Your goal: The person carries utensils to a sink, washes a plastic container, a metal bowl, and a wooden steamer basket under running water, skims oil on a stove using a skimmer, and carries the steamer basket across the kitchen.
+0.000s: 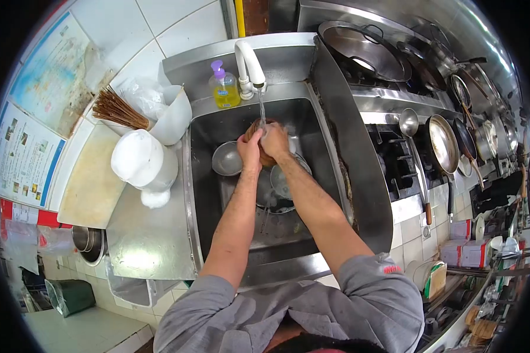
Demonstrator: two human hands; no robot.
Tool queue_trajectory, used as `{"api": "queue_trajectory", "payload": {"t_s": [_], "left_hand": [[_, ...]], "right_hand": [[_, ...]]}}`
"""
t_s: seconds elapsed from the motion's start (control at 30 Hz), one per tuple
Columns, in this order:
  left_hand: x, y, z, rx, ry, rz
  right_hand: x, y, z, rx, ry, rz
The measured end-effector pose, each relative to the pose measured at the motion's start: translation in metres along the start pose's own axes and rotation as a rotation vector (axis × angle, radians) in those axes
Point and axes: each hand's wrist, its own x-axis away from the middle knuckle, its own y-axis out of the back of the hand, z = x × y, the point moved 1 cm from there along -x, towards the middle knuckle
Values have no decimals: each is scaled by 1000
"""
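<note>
Under the stream from the white faucet (250, 62), my left hand (250, 151) grips the side of a brown bowl (267, 160) over the sink (218, 120). My right hand (275, 141) is closed and pressed against the bowl, in the falling water; its fingertips are hidden, so what they hold, if anything, cannot be seen. A metal bowl (227, 159) lies in the sink left of my hands. Below my right wrist sits a metal strainer or pan (282, 181), partly covered by my forearm.
A soap bottle (226, 94) with a purple pump stands behind the sink. On the left are a white container (144, 159), a bundle of thin sticks (121, 110) and a cutting board (91, 176). Right of the sink, a stove holds a wok (365, 50), a ladle (408, 122) and pans (441, 143).
</note>
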Motion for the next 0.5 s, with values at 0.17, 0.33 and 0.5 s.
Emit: {"api": "queue_trajectory", "payload": {"t_s": [0.17,0.33,0.5], "left_hand": [[-20,30,-25,50,163,116],[-1,8,-29,-250,-133,102],[16,-22,-58,-924,-401,100]], "right_hand": [[28,10,13,-570,401,234],[-3,7,-2,-205,411,-84],[-4,-11,-52,-425,-320,443]]}}
